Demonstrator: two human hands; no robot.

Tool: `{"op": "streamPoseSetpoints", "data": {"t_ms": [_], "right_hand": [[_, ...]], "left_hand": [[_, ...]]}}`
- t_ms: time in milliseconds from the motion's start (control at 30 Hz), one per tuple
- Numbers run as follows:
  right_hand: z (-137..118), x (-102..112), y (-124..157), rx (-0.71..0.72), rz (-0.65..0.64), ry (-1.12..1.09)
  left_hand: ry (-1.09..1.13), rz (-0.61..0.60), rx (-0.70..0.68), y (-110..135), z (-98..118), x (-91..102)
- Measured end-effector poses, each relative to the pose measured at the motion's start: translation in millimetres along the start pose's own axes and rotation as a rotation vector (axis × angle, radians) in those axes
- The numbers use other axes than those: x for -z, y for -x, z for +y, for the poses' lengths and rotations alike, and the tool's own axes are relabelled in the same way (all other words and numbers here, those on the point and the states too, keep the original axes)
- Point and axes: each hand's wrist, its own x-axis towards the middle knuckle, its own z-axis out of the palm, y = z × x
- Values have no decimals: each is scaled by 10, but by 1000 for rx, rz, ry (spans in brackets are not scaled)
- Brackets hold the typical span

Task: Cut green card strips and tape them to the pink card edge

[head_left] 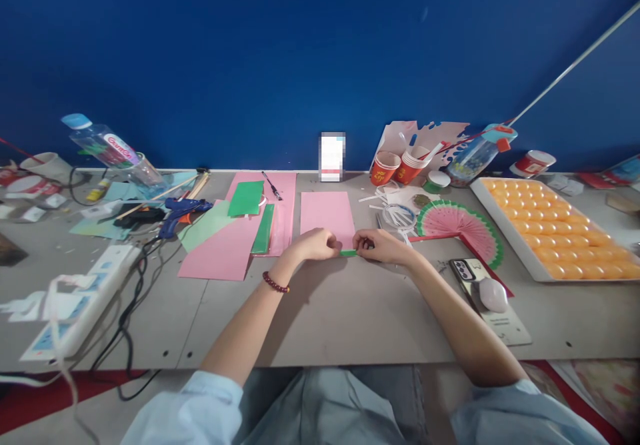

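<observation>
A narrow green paper strip (pixel 349 253) runs between my two hands at the near edge of a pink paper sheet (pixel 327 211). My left hand (pixel 320 243) pinches the strip's left end, and my right hand (pixel 375 245) has closed fingers on its right end. Whether the strip is joined to the pink sheet, I cannot tell. To the left lie a green paper piece (pixel 246 199) and a green strip pack (pixel 263 229) on larger pink paper (pixel 287 198). On the right, a watermelon-patterned paper fan (pixel 460 221) with red sticks is spread out.
A blue glue gun (pixel 183 213), a power strip (pixel 85 308) and cables occupy the left. Red paper cups (pixel 385 167), a tape roll (pixel 399 217), a phone (pixel 493 305) and a tray of orange balls (pixel 560 231) stand right. A blurred screen (pixel 332 157) leans on the wall.
</observation>
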Motion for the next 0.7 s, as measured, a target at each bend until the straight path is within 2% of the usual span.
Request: {"op": "streamPoseSetpoints", "data": {"t_ms": [700], "right_hand": [[-26,2,12,-9,2,14]], "left_hand": [[28,7,25,8,23,-1]]}}
